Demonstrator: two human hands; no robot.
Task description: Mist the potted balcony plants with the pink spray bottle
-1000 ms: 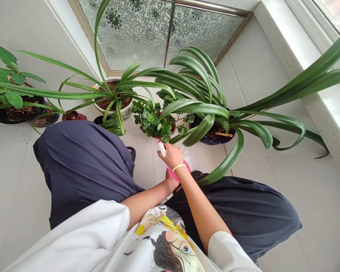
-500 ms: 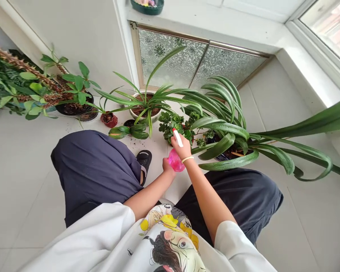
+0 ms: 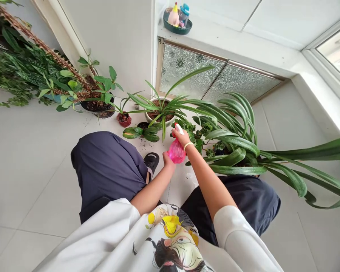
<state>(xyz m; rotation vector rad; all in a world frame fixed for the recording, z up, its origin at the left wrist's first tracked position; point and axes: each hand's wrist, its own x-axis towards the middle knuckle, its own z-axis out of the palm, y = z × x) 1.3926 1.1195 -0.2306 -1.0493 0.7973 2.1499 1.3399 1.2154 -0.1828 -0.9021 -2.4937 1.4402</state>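
Observation:
I squat on a tiled floor in front of a row of potted plants. My right hand [image 3: 183, 139] is wrapped round the white spray head of a pink spray bottle [image 3: 176, 152], with a yellow band on the wrist. My left hand [image 3: 168, 160] presses against the bottle's pink body from below and behind. The nozzle points toward a small bushy plant [image 3: 195, 133] and a spider plant in a white pot [image 3: 158, 112].
A large strap-leaved plant [image 3: 238, 151] spreads to the right, over my right knee. Small pots [image 3: 124, 119] and a dark pot [image 3: 98, 105] stand left, with trailing plants beyond. A frosted glass panel [image 3: 187, 71] and a ledge with a dish of figurines [image 3: 177, 20] lie behind. My black sandal [image 3: 151, 160] shows.
My view has tilted up and back, bringing the ledge and the plants at the left into sight. Both hands have stayed on the spray bottle, which has risen slightly toward the plants.

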